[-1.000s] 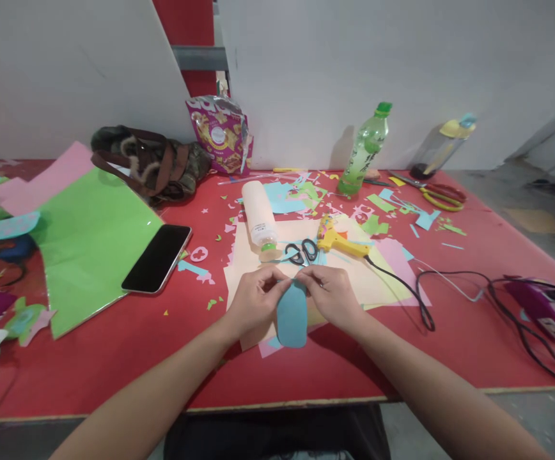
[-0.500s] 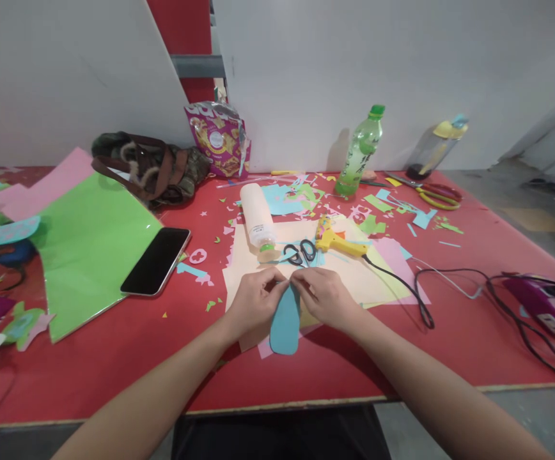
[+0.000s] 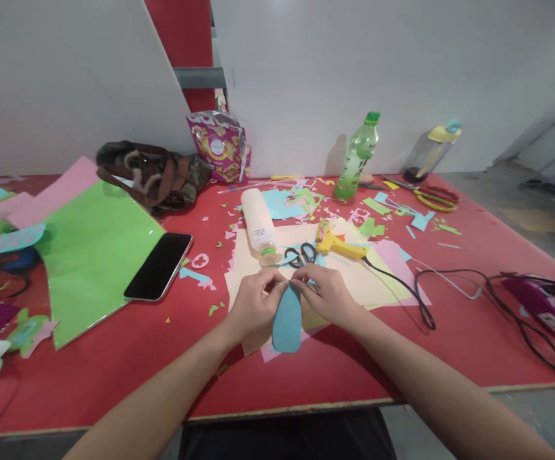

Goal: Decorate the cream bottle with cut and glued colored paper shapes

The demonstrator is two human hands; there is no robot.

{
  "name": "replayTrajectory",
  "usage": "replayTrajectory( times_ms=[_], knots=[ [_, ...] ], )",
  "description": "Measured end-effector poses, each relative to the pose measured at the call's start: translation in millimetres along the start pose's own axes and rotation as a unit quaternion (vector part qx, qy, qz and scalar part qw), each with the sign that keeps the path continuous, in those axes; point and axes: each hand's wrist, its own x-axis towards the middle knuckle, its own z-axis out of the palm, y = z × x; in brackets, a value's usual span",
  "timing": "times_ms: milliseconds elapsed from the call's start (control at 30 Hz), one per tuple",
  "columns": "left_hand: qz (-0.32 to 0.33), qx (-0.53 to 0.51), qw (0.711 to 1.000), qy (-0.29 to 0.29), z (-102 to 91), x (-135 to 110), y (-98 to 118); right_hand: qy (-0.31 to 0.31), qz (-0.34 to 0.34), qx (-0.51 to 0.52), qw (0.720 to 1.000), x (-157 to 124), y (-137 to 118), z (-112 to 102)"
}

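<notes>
A blue paper cutout (image 3: 287,322), long with a rounded lower end, hangs between my hands above the table's front part. My left hand (image 3: 257,299) pinches its top edge from the left. From the right, my right hand (image 3: 324,294) pinches the same edge, fingertips close to the other hand's. The fingers hide the top of the piece. Just beyond the hands lie black-handled scissors (image 3: 309,253), their blades partly covered, and a yellow glue gun (image 3: 342,246) with a black cord. A white glue bottle (image 3: 258,220) lies on its side, green-and-clear cap towards me.
Cream paper sheets (image 3: 378,287) lie under the tools on the red table (image 3: 128,364). A phone (image 3: 159,266) and green sheet (image 3: 90,255) are at left. Behind stand a snack bag (image 3: 220,147) and green bottle (image 3: 358,156). A purple power strip (image 3: 546,303) with cables is at right.
The view has shifted slightly, so things on the table appear a little lower. Both hands keep their pinch on the blue paper cutout, which has barely moved.
</notes>
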Motion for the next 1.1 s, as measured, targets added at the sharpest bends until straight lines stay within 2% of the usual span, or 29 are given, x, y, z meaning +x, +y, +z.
replayTrajectory(
  times_ms=[100, 300, 433, 633, 900, 1100],
  knots=[
    [-0.003, 0.001, 1.0, -0.006, 1.4, 0.0, -2.4, 0.011, 0.004, -0.002, 1.0, -0.8, 0.6, 1.4],
    [-0.009, 0.039, 0.999, -0.009, -0.2, 3.2, -6.4, 0.001, 0.072, 0.018, 0.997, 0.9, 1.5, 1.9],
    [-0.011, 0.043, 0.999, -0.024, -2.1, 5.4, -5.3, 0.004, 0.086, 0.019, 0.996, 1.2, 0.3, 2.3],
    [0.027, 0.076, 0.996, -0.041, -3.7, 5.0, -4.5, -0.007, 0.074, 0.018, 0.997, -0.7, -1.3, 2.7],
    [-0.019, 0.023, 0.999, -0.04, -1.3, 2.2, -5.8, -0.003, 0.028, -0.027, 0.999, -5.6, 2.9, 6.3],
    [-0.025, 0.023, 0.999, -0.021, 0.4, 3.4, -7.2, -0.001, 0.041, -0.045, 0.998, -4.4, 1.6, 5.8]
  ],
)
